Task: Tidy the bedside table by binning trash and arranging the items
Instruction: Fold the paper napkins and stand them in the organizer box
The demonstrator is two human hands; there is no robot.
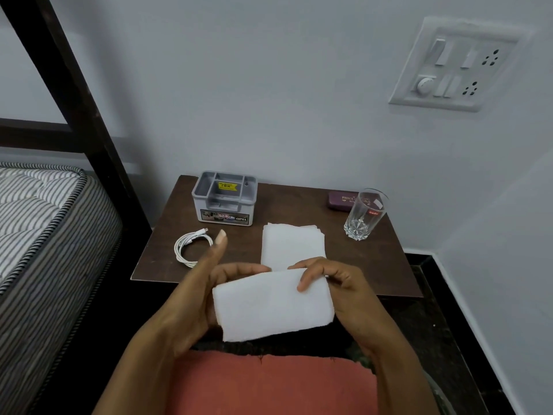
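Both hands hold a folded white tissue point(273, 305) in the air just in front of the brown bedside table point(278, 211). My left hand point(194, 290) grips its left edge, thumb raised. My right hand point(335, 290) pinches its upper right edge. On the table behind it lies a stack of folded white tissues point(291, 244). A coiled white cable point(191, 245) lies at the front left. A grey organizer box point(224, 197) stands at the back left. A clear drinking glass point(363, 215) stands upright at the right, with a maroon case point(341, 200) behind it.
A striped mattress point(39, 217) on a dark bed frame point(89, 121) borders the table's left side. The white wall behind carries a switch panel point(452, 67) at the upper right. Dark floor point(431, 324) runs along the right. An orange-red cloth point(269, 384) covers my lap.
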